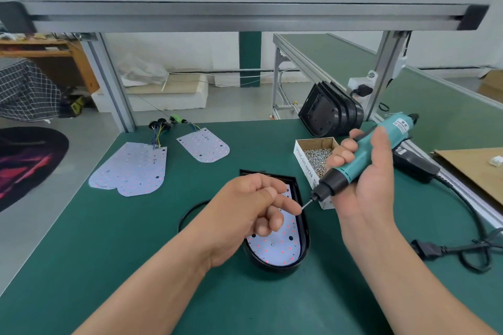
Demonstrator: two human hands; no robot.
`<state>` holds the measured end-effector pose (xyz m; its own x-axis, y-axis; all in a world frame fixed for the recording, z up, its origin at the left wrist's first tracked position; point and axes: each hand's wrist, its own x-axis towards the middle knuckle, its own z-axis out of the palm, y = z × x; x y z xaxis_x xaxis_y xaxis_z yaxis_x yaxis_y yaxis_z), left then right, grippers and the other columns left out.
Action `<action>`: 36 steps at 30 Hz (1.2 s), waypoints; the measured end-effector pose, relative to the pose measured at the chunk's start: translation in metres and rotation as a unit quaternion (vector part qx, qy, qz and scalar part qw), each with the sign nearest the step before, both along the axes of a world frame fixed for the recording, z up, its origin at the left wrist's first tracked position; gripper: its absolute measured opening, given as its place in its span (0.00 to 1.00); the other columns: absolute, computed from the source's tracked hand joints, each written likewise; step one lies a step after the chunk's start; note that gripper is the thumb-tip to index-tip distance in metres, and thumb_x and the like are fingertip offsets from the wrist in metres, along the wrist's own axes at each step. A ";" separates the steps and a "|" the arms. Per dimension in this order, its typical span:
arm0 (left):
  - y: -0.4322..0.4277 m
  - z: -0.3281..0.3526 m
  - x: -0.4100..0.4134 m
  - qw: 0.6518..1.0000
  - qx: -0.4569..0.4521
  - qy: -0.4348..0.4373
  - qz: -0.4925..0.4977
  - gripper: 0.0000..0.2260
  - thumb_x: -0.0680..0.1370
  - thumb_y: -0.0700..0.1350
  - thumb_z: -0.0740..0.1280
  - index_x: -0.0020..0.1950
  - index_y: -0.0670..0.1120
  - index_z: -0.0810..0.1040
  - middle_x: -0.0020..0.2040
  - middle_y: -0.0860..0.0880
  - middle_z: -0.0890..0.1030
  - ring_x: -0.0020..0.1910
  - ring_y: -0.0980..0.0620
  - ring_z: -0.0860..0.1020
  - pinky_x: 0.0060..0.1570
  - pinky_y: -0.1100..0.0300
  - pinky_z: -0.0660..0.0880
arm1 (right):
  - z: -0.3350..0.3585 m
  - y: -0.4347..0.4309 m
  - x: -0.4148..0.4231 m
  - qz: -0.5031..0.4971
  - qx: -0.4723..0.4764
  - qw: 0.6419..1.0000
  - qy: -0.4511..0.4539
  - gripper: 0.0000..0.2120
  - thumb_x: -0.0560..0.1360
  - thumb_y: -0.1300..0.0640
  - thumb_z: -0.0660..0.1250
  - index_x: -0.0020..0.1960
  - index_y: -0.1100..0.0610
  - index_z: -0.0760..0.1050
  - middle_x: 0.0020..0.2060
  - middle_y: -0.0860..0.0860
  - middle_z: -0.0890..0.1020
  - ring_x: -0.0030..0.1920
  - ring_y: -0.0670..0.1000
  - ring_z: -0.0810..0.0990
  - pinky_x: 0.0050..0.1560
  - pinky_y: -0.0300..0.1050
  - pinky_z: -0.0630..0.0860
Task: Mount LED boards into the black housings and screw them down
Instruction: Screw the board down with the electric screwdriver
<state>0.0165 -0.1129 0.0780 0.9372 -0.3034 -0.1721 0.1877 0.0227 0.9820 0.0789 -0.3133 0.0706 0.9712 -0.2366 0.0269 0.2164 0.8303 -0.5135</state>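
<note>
Well, starting at the left of my view, a stack of spare LED boards (130,168) lies flat on the green table (136,266). One more board (203,148) is just beside it, with its wires toward the far edge. I think they wait there so that I can reach them for the next housings. Then comes my left hand (245,215), above the work. Its fingers are curled, and the index finger and thumb come together at the bit tip (306,204). I judge it is setting a screw on the bit, but the screw itself is too small to see, so I cannot tell if anything is pinched. Under this hand is the black housing (275,266), lying open side up near the middle of the table. An LED board (275,249) is already seated inside it, which is why the driving can begin. A black ring (187,212) lies on the table behind my left wrist. To the right, my right hand (364,179) is clamped around the electric screwdriver (362,160). It is tilted with the bit down toward the left hand, so that the two meet over the housing. The box of screws (302,163) stands close behind the bit, handy for picking. More empty housings (330,114) lean together at the far right.
</note>
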 end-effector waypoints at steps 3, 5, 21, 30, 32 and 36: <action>0.000 -0.002 0.000 0.999 0.029 -0.021 -0.007 0.05 0.86 0.37 0.58 0.60 0.40 0.72 0.48 0.43 0.89 0.30 0.53 0.75 0.30 0.63 0.70 | 0.005 0.000 -0.001 -0.002 0.028 0.999 -0.019 0.15 0.83 0.44 0.67 0.52 0.56 0.74 0.37 0.49 0.73 0.32 0.45 0.70 0.34 0.37 0.73; 0.000 -0.005 -0.001 0.999 0.025 -0.032 -0.005 0.04 0.86 0.38 0.62 0.56 0.40 0.77 0.44 0.46 0.88 0.29 0.54 0.74 0.29 0.64 0.70 | 0.006 0.000 -0.002 0.000 0.037 0.999 -0.025 0.14 0.83 0.44 0.67 0.52 0.56 0.74 0.37 0.48 0.73 0.33 0.45 0.70 0.34 0.38 0.73; -0.004 -0.009 -0.004 0.998 0.019 -0.066 -0.011 0.07 0.83 0.34 0.67 0.56 0.43 0.83 0.43 0.47 0.86 0.32 0.54 0.75 0.31 0.65 0.72 | 0.013 0.003 -0.008 0.003 0.023 0.998 -0.054 0.12 0.82 0.46 0.68 0.52 0.55 0.75 0.38 0.48 0.73 0.34 0.44 0.71 0.36 0.37 0.75; -0.006 -0.012 -0.003 0.999 -0.013 -0.031 -0.002 0.11 0.84 0.35 0.68 0.50 0.46 0.88 0.43 0.46 0.86 0.32 0.52 0.76 0.33 0.63 0.75 | 0.010 0.005 -0.009 0.002 0.004 0.998 -0.059 0.12 0.83 0.46 0.69 0.51 0.55 0.74 0.38 0.49 0.73 0.33 0.46 0.70 0.36 0.38 0.74; -0.007 -0.012 -0.003 0.999 -0.018 -0.031 0.003 0.11 0.83 0.34 0.68 0.50 0.45 0.88 0.43 0.45 0.86 0.33 0.53 0.77 0.33 0.63 0.75 | 0.010 0.006 -0.009 0.001 0.002 0.998 -0.064 0.12 0.83 0.46 0.69 0.51 0.54 0.74 0.38 0.49 0.73 0.33 0.46 0.70 0.36 0.39 0.74; -0.007 -0.012 -0.003 0.999 -0.012 -0.035 0.003 0.08 0.83 0.33 0.67 0.54 0.43 0.86 0.43 0.46 0.86 0.33 0.54 0.77 0.34 0.64 0.75 | 0.010 0.006 -0.009 0.004 0.006 0.998 -0.070 0.12 0.83 0.46 0.68 0.51 0.54 0.74 0.38 0.48 0.73 0.33 0.45 0.70 0.35 0.39 0.74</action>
<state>0.0132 -0.1194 0.0660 0.9484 -0.3013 -0.0988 0.1181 0.0468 0.9919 0.0700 -0.3076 0.0803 0.9603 -0.2297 0.1584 0.2779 0.8387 -0.4684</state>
